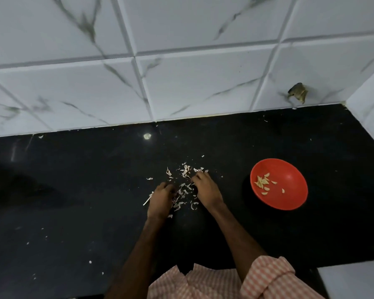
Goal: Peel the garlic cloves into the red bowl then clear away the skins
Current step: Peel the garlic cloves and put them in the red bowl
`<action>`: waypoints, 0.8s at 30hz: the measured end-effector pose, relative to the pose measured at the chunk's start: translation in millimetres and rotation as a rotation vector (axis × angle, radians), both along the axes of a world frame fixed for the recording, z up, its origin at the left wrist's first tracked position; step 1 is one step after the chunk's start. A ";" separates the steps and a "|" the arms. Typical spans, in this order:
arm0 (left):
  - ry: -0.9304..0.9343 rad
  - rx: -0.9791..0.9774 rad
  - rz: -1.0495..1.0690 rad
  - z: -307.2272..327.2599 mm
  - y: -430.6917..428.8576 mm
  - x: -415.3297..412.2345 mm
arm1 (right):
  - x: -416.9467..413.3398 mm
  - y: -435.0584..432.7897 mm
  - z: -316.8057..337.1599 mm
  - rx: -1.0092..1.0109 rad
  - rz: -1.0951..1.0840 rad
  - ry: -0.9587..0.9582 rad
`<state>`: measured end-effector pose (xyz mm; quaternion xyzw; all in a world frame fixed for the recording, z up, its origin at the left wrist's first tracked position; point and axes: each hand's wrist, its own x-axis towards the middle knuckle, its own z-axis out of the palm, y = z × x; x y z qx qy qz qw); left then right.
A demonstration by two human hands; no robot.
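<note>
The red bowl point(289, 197) stands on the black counter point(73, 190) to the right, with several peeled garlic cloves point(262, 181) inside. A scatter of pale garlic skins point(185, 171) lies in the counter's middle. My left hand point(160, 200) rests knuckles up at the left edge of the skins, fingers curled; a thin white stem point(146, 200) pokes out at its left side. My right hand point(205, 188) is on the right of the pile, its fingers curled down onto the skins. What either hand holds beneath is hidden.
A white marble-patterned tiled wall point(181, 72) backs the counter and turns a corner at the right. A chipped hole point(298, 94) shows low in the tiles. Small skin flecks point(90, 261) dot the counter's near left. My checked sleeves fill the bottom edge.
</note>
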<state>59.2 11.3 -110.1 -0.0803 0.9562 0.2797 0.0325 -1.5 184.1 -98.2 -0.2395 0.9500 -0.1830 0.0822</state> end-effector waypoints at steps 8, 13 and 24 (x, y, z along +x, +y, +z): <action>0.046 0.078 -0.010 -9.9 -9.2 3.2 | 3.0 10.7 -17.6 -0.113 -0.151 -0.033; 0.013 0.166 0.028 -4.7 -11.0 -2.9 | -2.9 11.0 -8.8 -0.512 -0.456 -0.175; 0.081 0.074 0.084 7.8 -16.6 -7.2 | 6.6 10.3 -0.9 -0.093 -0.240 -0.059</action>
